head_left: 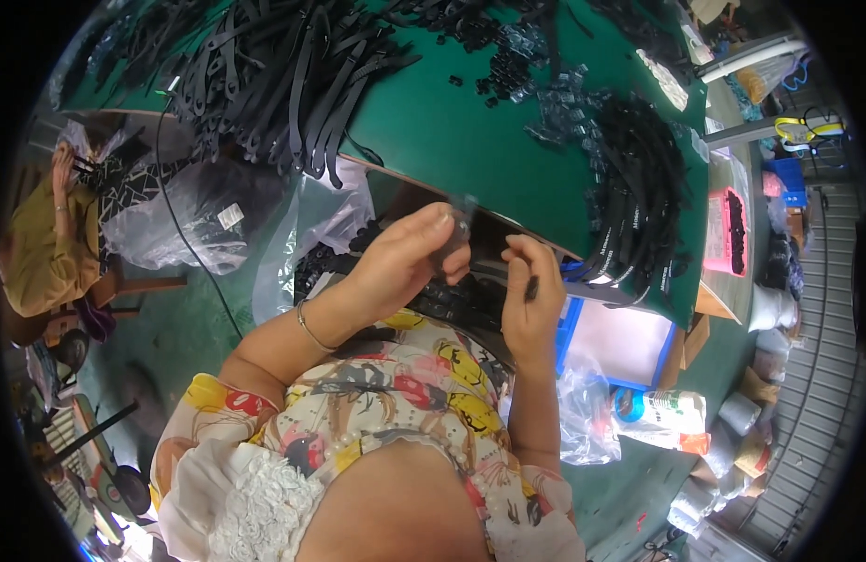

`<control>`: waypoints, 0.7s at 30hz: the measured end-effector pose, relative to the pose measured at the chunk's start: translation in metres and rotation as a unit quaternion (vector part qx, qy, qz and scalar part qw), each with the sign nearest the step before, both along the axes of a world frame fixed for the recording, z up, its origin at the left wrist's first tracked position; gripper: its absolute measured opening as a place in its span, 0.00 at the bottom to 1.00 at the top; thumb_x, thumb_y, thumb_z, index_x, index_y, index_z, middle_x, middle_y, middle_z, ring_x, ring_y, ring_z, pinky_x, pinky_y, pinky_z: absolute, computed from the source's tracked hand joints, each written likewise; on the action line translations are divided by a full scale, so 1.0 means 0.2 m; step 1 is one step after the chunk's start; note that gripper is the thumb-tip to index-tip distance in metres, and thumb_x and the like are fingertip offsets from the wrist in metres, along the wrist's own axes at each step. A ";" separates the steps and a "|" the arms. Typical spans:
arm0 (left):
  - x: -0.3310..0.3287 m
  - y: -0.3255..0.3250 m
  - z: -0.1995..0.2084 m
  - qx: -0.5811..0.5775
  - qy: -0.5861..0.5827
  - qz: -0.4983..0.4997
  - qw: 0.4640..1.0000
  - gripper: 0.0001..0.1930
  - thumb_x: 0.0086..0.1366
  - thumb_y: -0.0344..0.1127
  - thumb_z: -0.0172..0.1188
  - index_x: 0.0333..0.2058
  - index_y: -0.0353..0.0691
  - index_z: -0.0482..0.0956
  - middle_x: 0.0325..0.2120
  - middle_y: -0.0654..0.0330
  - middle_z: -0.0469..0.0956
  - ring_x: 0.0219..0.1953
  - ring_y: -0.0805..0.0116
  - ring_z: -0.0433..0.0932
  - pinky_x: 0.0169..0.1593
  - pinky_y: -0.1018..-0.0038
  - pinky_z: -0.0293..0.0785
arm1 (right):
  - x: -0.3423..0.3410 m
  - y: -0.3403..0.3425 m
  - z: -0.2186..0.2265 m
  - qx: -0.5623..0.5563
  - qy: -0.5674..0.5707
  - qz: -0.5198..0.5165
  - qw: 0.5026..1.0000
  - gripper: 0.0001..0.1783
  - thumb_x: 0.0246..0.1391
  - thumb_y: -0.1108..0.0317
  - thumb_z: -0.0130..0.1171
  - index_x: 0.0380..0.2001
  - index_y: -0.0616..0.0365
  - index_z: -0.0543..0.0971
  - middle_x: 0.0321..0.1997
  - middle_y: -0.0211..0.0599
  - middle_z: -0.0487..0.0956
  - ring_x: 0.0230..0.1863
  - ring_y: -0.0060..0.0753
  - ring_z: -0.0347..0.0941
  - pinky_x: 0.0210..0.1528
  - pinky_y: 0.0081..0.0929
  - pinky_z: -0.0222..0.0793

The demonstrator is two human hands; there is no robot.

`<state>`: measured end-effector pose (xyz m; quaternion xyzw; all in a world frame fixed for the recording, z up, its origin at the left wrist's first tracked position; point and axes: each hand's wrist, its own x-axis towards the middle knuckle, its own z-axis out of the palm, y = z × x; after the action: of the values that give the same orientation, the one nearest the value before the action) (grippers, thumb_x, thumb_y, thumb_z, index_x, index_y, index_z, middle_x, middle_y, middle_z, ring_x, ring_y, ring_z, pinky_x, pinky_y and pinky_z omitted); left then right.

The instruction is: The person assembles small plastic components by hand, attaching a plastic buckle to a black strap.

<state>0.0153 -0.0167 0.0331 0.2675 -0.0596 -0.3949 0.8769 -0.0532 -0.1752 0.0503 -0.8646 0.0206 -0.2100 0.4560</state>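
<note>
My left hand [400, 258] is raised over the near edge of the green table [433, 117]. Its thumb and fingers close on a dark, partly see-through plastic piece [459, 217], whose exact kind I cannot make out. Just to the right, my right hand [529, 314] has its fingers curled in, with a small black piece [532, 288] showing among them. The two hands are apart. Below and between them, in my lap, lie black straps [456, 304], partly hidden by my left hand.
A heap of black straps [293, 80] covers the table's far left. Small clear and black clips [522, 70] lie scattered at the back, and bundled straps [639, 197] at the right. A blue tray [616, 342] sits below the right edge. Another person [49, 234] sits at far left.
</note>
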 end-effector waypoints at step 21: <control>-0.06 -0.03 0.00 0.060 -0.053 -0.032 0.996 0.09 0.62 0.39 0.52 0.29 0.40 0.69 0.18 0.73 0.61 0.19 0.85 0.55 0.22 0.86 0.50 | -0.03 -0.01 -0.01 0.500 0.154 0.132 0.842 0.09 0.56 0.70 0.47 0.37 0.65 0.69 0.19 0.25 0.66 0.18 0.13 0.57 0.21 0.12 0.53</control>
<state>0.0041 -0.0227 0.0323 0.3380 -0.0904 -0.4110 0.8419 -0.0600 -0.1777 0.0474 -0.5351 0.0781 0.0265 0.8407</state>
